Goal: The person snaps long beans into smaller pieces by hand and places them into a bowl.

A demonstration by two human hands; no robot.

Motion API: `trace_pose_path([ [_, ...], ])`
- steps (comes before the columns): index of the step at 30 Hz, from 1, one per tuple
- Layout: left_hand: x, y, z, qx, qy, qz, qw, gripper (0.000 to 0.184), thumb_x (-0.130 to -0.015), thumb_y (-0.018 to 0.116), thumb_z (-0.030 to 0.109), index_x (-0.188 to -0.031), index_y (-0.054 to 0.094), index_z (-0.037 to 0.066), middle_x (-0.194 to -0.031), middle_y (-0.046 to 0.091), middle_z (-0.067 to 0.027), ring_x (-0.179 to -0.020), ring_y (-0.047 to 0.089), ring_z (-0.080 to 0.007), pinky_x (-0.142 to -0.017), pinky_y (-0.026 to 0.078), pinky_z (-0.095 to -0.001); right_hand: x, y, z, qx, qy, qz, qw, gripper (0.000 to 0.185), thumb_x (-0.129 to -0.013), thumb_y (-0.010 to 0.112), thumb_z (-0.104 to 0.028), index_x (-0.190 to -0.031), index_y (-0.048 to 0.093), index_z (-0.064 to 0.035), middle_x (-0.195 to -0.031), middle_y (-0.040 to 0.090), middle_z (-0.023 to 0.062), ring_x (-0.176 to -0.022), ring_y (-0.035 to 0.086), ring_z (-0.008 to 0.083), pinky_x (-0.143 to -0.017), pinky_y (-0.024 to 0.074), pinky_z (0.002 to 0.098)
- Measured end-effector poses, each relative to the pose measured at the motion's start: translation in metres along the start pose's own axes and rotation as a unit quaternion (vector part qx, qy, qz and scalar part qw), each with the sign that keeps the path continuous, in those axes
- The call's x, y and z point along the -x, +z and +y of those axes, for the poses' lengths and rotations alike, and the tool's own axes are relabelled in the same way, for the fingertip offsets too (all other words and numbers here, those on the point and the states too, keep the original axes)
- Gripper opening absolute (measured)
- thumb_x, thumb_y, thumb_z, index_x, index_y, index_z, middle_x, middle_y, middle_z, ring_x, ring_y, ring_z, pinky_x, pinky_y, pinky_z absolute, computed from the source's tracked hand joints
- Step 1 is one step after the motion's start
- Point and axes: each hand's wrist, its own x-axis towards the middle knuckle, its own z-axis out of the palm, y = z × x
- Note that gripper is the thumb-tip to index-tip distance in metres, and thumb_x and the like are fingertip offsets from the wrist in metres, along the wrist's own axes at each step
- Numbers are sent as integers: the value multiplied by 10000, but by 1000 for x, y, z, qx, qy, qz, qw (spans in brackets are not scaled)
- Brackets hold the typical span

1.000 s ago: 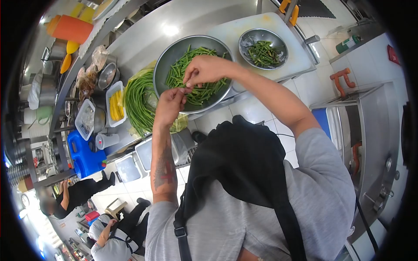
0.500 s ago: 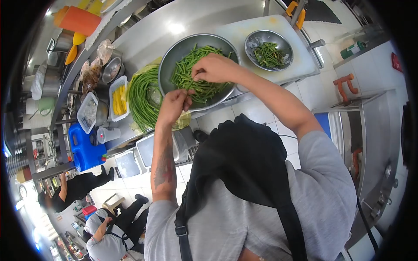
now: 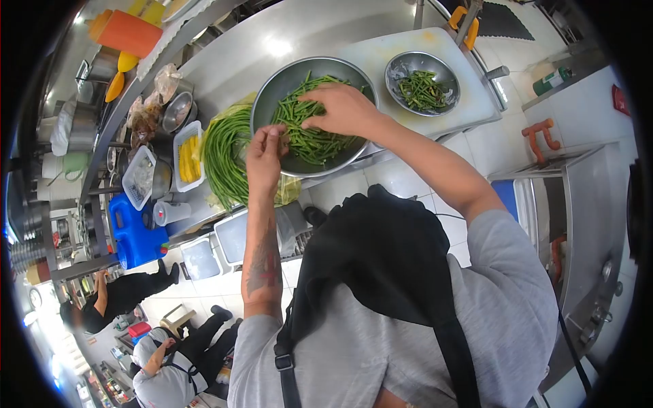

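A wide metal bowl (image 3: pixel 266 87) holds a heap of cut green beans (image 3: pixel 314 129). My right hand (image 3: pixel 343 109) is over the heap, thumb and fingers curved but apart, its palm side hidden. At the bowl's left rim, my left hand (image 3: pixel 264 155) is closed with thumb and fingertips pinched together; what is between them, if anything, is too small to make out. Left of the bowl, a large coil of long uncut green beans (image 3: pixel 224 153) lies on yellowish plastic wrapping.
A smaller metal bowl (image 3: pixel 394 70) with dark green pieces (image 3: pixel 422 90) stands on a white cutting board (image 3: pixel 469 75). Left are a tray of yellow food (image 3: pixel 189 160), another plastic tub (image 3: pixel 138 178) and a blue jug (image 3: pixel 136 234). Two people are at lower left.
My right hand has spread its thumb and fingers apart. My left hand has moved slightly up and left to the bowl's rim, fingers still pinched.
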Motion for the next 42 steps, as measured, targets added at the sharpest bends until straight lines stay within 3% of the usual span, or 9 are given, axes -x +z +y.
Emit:
trace_pose_path([
  [4,10,52,31,147,-60,-63,985,299,-1054,520,222,-1269,636,52,-1050,697,-59,-868,655,-137,-695,553,-278,21,3,-15,-284,149,-189,928,378,-899,715,-331,-1100,675,-13,-823,713,117,-788,716,241,-745,555,348],
  [7,25,64,37,131,-55,-80,987,361,-1002,628,197,-1343,617,77,-1125,695,-57,-898,638,-90,-775,515,-226,49,2,-29,-442,209,-82,869,248,-947,668,-225,-1033,670,8,-808,711,102,-746,705,173,-694,552,308],
  [11,7,-11,10,-19,66,54,996,302,-981,654,173,-1253,663,40,-1117,702,-84,-917,639,-108,-794,511,-249,68,-42,16,-240,173,126,947,154,-926,670,-144,-1005,676,-12,-773,697,65,-734,685,106,-662,545,264],
  [14,-18,-98,-9,-215,50,153,963,266,-949,688,193,-1126,705,-5,-954,744,-97,-840,676,-141,-771,526,-284,95,-91,78,215,262,-9,941,293,-849,745,-185,-1090,691,-28,-866,733,154,-772,712,262,-717,548,358],
  [22,-82,-195,-113,-624,125,129,761,320,-846,687,273,-1027,697,9,-913,692,-250,-858,667,-439,-787,542,-493,121,-106,65,-29,357,63,932,317,-847,740,-210,-1117,706,-47,-962,728,165,-813,701,296,-762,543,377],
  [27,-105,-218,-122,-693,131,120,699,262,-891,636,272,-845,646,14,-777,660,-207,-735,657,-383,-639,511,-491,85,-63,0,-112,205,23,972,286,-834,727,-240,-1056,722,-60,-946,718,153,-864,701,341,-761,550,445],
  [31,-74,-204,-3,-306,139,81,938,75,-930,557,71,-981,545,18,-730,593,-74,-699,608,-188,-646,489,-324,55,-44,-29,-169,136,-64,974,316,-844,731,-248,-1095,699,-59,-889,724,109,-876,704,304,-770,545,428],
  [37,-6,-151,153,-224,173,22,959,216,-1013,588,175,-1119,617,-11,-717,561,12,-657,479,-59,-589,358,-209,-14,-22,-96,-119,-96,175,973,732,-792,769,-249,-1444,464,-115,-1358,504,216,-1185,554,388,-950,484,451],
  [42,58,-96,201,-187,203,-42,960,222,-993,629,173,-1151,627,17,-785,600,-7,-671,498,-71,-592,390,-210,-40,-44,-128,-122,-138,151,971,572,-788,764,-246,-1284,548,-60,-1136,650,151,-1063,632,323,-913,477,467],
])
